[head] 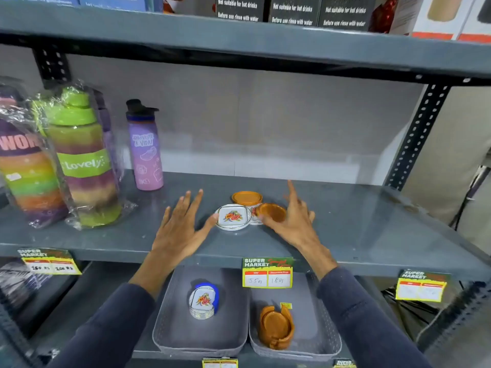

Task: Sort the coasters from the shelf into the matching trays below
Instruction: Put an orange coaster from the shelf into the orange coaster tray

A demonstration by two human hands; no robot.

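On the grey shelf [345,224] lies a white coaster [233,217] with a fruit print, and behind it an orange coaster [247,197] rests on a small stack. My left hand [180,227] is spread open, its thumb touching the white coaster's left rim. My right hand [295,219] pinches a second orange coaster [271,212], tilted just right of the white one. Below, the left grey tray [180,328] holds a stack of white printed coasters [202,302] in a blue holder. The right grey tray [313,338] holds orange coasters [276,326] in an orange holder.
Wrapped rainbow bottles [79,160] and a purple bottle [146,147] stand at the shelf's left. Price tags [267,273] hang on the shelf's front edge above the trays. An upper shelf [239,41] with boxes overhangs. A perforated upright [417,139] stands at the right.
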